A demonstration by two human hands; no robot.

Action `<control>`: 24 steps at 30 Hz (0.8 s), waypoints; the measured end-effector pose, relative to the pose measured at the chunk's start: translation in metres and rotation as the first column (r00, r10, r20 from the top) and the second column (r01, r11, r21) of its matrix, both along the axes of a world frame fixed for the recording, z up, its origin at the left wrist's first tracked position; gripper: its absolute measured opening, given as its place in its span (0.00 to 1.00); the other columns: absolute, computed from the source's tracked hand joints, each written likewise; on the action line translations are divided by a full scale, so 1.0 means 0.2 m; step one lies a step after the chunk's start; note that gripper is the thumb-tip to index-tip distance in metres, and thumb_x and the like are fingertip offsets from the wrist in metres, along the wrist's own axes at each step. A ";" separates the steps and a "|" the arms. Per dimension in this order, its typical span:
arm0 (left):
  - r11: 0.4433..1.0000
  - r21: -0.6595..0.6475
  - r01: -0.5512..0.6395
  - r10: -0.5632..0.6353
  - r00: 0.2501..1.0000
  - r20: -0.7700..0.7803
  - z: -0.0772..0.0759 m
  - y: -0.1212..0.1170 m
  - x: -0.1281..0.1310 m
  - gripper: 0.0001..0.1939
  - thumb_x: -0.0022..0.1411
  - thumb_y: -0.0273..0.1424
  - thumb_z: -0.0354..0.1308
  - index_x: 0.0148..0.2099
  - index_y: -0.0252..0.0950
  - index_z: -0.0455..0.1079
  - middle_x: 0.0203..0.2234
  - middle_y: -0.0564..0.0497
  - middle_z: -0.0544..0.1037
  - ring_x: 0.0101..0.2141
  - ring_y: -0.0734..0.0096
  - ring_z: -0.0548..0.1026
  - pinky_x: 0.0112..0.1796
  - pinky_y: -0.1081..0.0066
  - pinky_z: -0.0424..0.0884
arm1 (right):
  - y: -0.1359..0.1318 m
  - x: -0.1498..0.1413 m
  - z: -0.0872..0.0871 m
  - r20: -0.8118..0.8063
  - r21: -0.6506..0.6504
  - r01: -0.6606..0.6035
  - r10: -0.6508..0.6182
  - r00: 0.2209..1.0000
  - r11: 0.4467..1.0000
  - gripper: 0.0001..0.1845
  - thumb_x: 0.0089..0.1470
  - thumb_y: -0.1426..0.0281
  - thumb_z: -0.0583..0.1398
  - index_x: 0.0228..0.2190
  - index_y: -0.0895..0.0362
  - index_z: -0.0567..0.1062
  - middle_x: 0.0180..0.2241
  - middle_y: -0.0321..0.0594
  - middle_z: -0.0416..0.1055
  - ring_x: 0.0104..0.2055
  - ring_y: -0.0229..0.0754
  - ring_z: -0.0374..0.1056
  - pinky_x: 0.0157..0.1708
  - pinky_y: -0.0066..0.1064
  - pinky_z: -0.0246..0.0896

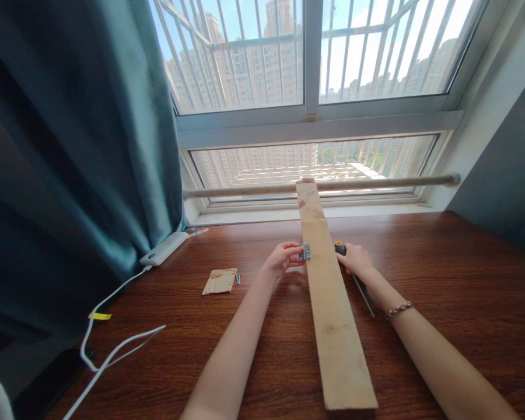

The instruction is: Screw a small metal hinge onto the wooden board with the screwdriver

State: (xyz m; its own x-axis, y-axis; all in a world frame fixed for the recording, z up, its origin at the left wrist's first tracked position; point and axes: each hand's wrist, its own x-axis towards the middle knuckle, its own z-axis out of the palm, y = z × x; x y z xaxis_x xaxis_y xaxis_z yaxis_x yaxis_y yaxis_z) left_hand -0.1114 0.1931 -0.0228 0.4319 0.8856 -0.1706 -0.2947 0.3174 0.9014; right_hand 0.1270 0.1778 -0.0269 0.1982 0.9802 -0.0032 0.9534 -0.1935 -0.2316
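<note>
A long pale wooden board (332,326) lies lengthwise before me, its far end reaching the rail at the window. My left hand (284,258) pinches a small metal hinge (305,252) against the board's left edge. On the board's right side, my right hand (354,260) is closed around a screwdriver (340,249) with a black and orange handle. Its thin shaft points back toward me along the table. Left of my left hand, a small thin piece of wood (220,281) lies flat, with a few screws (238,279) beside it.
The dark wooden tabletop (262,350) meets a window with a horizontal rail (245,190). At the left hang blue curtains (126,116). A white power strip (164,249) rests by them, its white cable (114,291) running over the table's left side.
</note>
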 end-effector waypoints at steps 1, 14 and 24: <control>1.000 -0.002 0.000 0.000 1.000 0.007 0.00 0.00 0.00 0.11 0.46 0.28 0.65 0.32 0.31 0.67 0.26 0.48 0.77 0.25 0.67 0.77 0.29 0.68 0.73 | 0.00 0.00 0.02 0.011 0.039 0.024 -0.024 1.000 0.999 0.25 0.49 0.52 0.54 0.39 0.60 0.71 0.37 0.54 0.70 0.39 0.53 0.69 0.34 0.37 0.60; 0.990 -0.128 -0.056 0.064 0.997 0.054 0.01 -0.01 0.01 0.12 0.44 0.25 0.67 0.31 0.32 0.66 0.25 0.49 0.77 0.25 0.67 0.77 0.29 0.67 0.73 | -0.15 -0.32 0.19 -0.290 0.665 -0.257 0.559 0.776 0.701 0.10 0.56 0.69 0.50 0.32 0.58 0.70 0.29 0.40 0.69 0.28 0.38 0.64 0.31 0.28 0.58; 0.993 -0.119 -0.022 0.031 0.997 0.076 0.04 -0.02 0.01 0.13 0.44 0.24 0.66 0.31 0.32 0.66 0.26 0.48 0.77 0.25 0.68 0.77 0.29 0.69 0.73 | -0.20 -0.34 0.19 -0.076 0.546 -0.455 0.583 0.809 0.703 0.09 0.54 0.63 0.56 0.28 0.55 0.72 0.31 0.35 0.67 0.28 0.35 0.64 0.31 0.25 0.54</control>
State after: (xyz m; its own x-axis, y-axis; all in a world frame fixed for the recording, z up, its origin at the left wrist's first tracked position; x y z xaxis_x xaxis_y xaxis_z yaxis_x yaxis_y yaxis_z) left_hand -0.1095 0.1891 -0.0140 0.4245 0.8726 -0.2416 -0.3720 0.4114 0.8321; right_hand 0.0581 0.1379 0.0110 -0.2873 0.8057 0.5179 0.7731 0.5143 -0.3713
